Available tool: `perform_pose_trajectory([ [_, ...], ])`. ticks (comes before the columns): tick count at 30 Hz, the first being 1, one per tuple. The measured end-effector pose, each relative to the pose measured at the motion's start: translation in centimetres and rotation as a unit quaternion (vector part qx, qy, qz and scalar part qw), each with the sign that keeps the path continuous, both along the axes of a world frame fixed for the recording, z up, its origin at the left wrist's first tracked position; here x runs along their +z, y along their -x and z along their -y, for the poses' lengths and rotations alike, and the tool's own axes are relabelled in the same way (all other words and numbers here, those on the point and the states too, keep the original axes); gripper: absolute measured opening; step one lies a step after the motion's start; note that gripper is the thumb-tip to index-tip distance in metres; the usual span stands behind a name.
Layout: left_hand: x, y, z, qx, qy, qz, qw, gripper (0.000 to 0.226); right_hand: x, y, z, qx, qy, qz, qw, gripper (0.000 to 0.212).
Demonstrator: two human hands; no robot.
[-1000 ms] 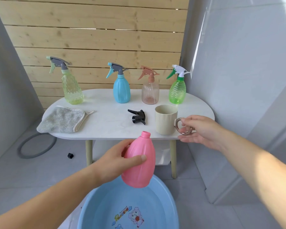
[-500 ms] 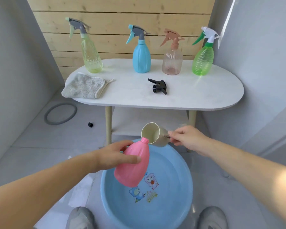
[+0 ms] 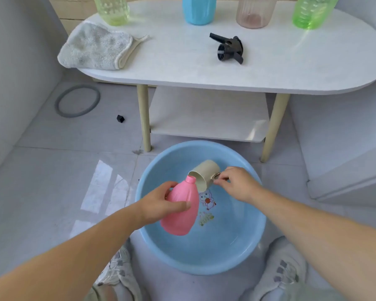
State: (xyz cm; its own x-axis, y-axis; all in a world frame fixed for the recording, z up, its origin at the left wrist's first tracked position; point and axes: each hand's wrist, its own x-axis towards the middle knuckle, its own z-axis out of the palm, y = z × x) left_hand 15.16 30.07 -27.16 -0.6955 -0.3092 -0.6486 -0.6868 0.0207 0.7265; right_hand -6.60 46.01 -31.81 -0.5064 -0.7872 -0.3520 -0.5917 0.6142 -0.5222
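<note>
Nearest, flanking the near rim of the blue basin: two pale shoes on the floor.

Above the basin, slightly left of its middle: grips the pink bottle in the left hand, fingers curled round the belly, thumb laid across the front. Holds it uncapped and tilted, open neck aimed up and away.

Just past that, also over the basin: pinches the small metal handle of the beige cup between thumb and fingers of the right hand. Tips the cup almost onto its side, lip at the bottle's neck. Cannot tell whether touching or barely apart, nor whether anything flows.

Reads as the filling step: pouring from cup into bottle, with the basin below for spills. Calls next for a slow further tilt, lip kept right over that narrow neck, bottle held steady. Risks runoff, given a wide lip against a small opening.

Beyond the basin's left side, on the floor: a small black cap, then a grey ring.

Straight beyond the basin: a white counter carrying a loose black spray head, probably meant for the pink bottle once filled. Left of that, a grey cloth. Farthest from the basin: four spray bottles, tops cut off.
</note>
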Motion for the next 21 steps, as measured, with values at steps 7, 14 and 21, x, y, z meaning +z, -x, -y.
perform_pose_trajectory([
  [7, -2.5, -0.1, 0.5, 0.041, -0.03, 0.006, 0.999, 0.066, -2.1, 0.9, 0.3, 0.059, -0.044, -0.02, 0.997, 0.031],
  [14, -3.7, -0.3, 0.7, 0.059, -0.051, 0.012, 0.997, 0.065, -3.1, 1.4, 0.7, 0.091, -0.087, -0.036, 0.991, 0.034],
  [21, -4.7, -0.8, 1.5, 0.078, -0.059, 0.017, 0.995, 0.08, -4.3, 1.6, 0.8, 0.09, -0.123, -0.027, 0.988, 0.036],
])
